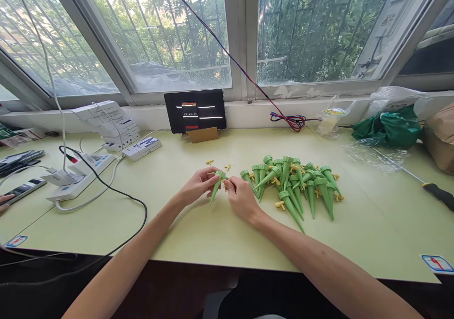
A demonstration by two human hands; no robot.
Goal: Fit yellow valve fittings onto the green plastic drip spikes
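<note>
My left hand (196,185) is closed around the capped top of a green plant-watering spike (214,192), whose tip points down over the table. From the right, my right hand (244,200) pinches a small yellow valve (224,181) at the side of the spike's cap; the fingers partly hide it. Just beyond my hands lie two loose yellow valves, one farther back (210,162) and one nearer (227,167). To the right of my right hand is a heap of green spikes (286,168), several with yellow valves at their caps.
A tablet (170,116) showing a timer leans on a cardboard stand (203,134). At left are stacked white boxes (106,116), a power strip (87,179), a black cable (138,198) and another person's hand (4,203) at a phone (23,190). A screwdriver (438,196) lies right.
</note>
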